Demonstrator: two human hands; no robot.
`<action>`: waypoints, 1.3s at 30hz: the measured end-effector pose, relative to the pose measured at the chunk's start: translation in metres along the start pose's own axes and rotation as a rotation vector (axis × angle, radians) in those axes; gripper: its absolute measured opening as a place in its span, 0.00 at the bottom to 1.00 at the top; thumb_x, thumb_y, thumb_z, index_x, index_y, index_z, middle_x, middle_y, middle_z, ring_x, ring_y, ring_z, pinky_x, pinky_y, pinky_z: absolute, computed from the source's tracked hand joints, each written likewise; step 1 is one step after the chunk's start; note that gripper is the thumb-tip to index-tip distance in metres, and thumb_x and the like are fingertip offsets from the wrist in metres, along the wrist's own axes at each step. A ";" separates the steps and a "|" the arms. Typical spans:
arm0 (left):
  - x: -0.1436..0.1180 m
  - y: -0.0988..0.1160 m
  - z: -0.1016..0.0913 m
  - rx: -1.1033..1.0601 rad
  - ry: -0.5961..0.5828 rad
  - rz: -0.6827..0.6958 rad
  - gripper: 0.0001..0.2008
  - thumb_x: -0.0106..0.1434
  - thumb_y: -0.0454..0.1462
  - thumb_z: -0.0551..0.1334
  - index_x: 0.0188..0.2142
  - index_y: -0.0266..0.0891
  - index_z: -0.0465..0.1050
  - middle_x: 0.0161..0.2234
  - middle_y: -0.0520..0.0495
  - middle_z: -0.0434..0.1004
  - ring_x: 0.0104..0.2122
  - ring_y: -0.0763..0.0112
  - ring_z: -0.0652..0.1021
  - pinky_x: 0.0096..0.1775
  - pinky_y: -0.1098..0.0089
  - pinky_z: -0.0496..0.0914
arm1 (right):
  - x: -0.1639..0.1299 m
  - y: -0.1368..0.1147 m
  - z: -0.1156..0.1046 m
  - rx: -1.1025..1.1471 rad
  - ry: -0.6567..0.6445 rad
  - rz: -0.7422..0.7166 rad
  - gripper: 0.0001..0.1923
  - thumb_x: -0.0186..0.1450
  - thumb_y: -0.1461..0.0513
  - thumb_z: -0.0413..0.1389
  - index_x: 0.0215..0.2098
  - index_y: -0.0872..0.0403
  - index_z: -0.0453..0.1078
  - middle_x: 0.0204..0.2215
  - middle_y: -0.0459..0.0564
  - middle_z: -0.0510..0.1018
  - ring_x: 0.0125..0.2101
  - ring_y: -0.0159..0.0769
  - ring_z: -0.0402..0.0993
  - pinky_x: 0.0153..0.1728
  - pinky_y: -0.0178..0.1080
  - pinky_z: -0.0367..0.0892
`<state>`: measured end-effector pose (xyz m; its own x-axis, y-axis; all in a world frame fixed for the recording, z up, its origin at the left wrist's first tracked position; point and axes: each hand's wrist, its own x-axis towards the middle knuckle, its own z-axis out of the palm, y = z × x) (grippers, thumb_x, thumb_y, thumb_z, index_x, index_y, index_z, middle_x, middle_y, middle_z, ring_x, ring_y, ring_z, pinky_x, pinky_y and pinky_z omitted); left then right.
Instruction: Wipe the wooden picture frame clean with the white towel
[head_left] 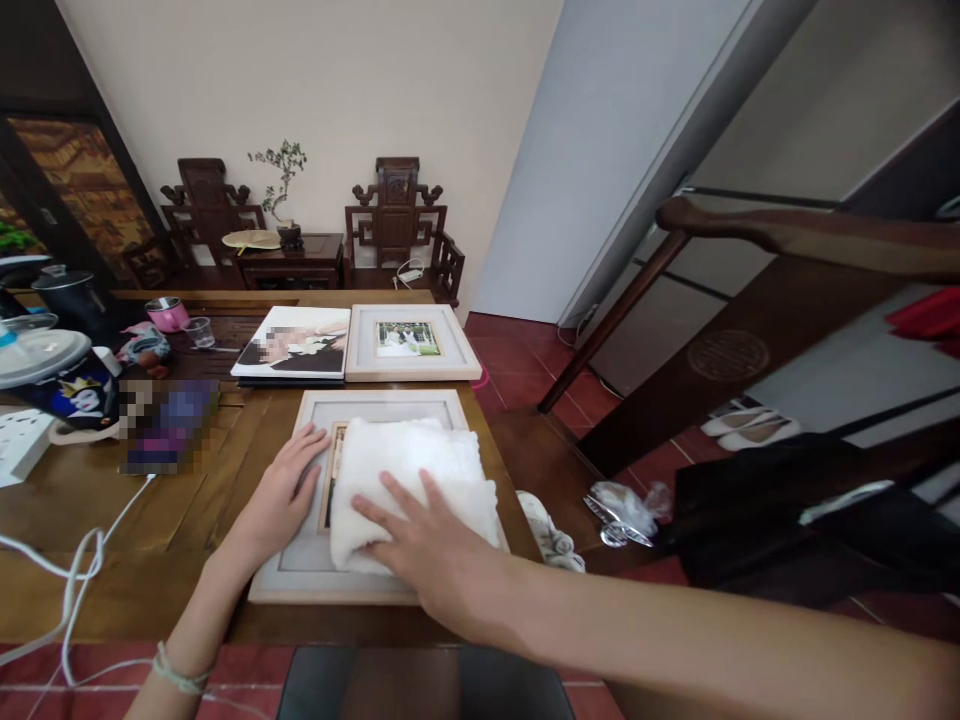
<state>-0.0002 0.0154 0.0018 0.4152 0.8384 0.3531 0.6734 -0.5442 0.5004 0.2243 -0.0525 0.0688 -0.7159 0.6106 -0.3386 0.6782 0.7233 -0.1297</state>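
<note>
The left hand [289, 490] lies flat, palm down, fingers together and stretched forward, on the left side of the pale wooden picture frame [300, 575], its fingertips at the frame's inner edge. Its forearm runs back toward the lower left, a thin light band around the wrist. The right hand [420, 545] presses palm down on the near right part of the frame, fingers spread and pointing up and left, nothing gripped. Its bare forearm stretches long from the lower right, crossing in low over the frame's near right corner.
</note>
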 end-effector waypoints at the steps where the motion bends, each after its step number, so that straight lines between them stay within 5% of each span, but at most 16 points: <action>1: 0.001 0.000 0.000 0.002 -0.004 0.001 0.20 0.69 0.38 0.49 0.57 0.34 0.67 0.59 0.37 0.68 0.64 0.59 0.62 0.63 0.52 0.57 | 0.001 0.005 -0.001 -0.005 -0.004 -0.018 0.38 0.55 0.69 0.59 0.64 0.48 0.60 0.69 0.50 0.44 0.66 0.61 0.34 0.59 0.71 0.42; 10: 0.002 0.005 -0.002 -0.015 -0.017 -0.020 0.20 0.68 0.38 0.50 0.58 0.38 0.66 0.60 0.41 0.67 0.64 0.60 0.60 0.63 0.52 0.56 | 0.026 0.081 0.003 -0.089 0.254 -0.014 0.35 0.55 0.76 0.47 0.60 0.55 0.65 0.68 0.52 0.50 0.67 0.59 0.34 0.59 0.72 0.39; 15: 0.001 0.006 -0.003 -0.024 -0.014 -0.026 0.20 0.68 0.38 0.50 0.57 0.38 0.67 0.60 0.41 0.67 0.64 0.60 0.60 0.64 0.52 0.55 | 0.022 0.049 0.005 -0.086 0.203 0.069 0.32 0.58 0.73 0.52 0.61 0.55 0.64 0.69 0.53 0.47 0.66 0.64 0.35 0.58 0.72 0.39; 23: -0.002 0.013 -0.007 -0.050 -0.013 -0.065 0.21 0.69 0.38 0.48 0.59 0.38 0.65 0.62 0.40 0.64 0.64 0.61 0.60 0.64 0.52 0.55 | -0.009 -0.019 0.002 0.017 0.047 -0.025 0.38 0.57 0.66 0.59 0.65 0.54 0.58 0.69 0.55 0.43 0.65 0.70 0.36 0.57 0.74 0.44; 28: -0.003 0.015 -0.009 -0.057 -0.043 -0.061 0.20 0.70 0.38 0.48 0.58 0.38 0.66 0.61 0.40 0.65 0.65 0.62 0.59 0.64 0.52 0.54 | -0.004 -0.006 -0.007 0.054 0.081 -0.031 0.36 0.58 0.70 0.55 0.64 0.50 0.60 0.68 0.50 0.50 0.65 0.63 0.41 0.59 0.70 0.47; 39: -0.003 0.015 -0.008 -0.057 -0.032 -0.045 0.19 0.69 0.38 0.49 0.57 0.38 0.67 0.61 0.40 0.66 0.65 0.62 0.60 0.64 0.53 0.55 | 0.010 0.020 0.000 -0.046 0.157 -0.004 0.32 0.59 0.71 0.54 0.62 0.51 0.62 0.68 0.47 0.48 0.66 0.59 0.37 0.61 0.68 0.43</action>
<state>0.0040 0.0050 0.0142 0.4052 0.8621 0.3042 0.6564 -0.5059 0.5596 0.2309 -0.0325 0.0625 -0.7383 0.6478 -0.1879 0.6695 0.7378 -0.0866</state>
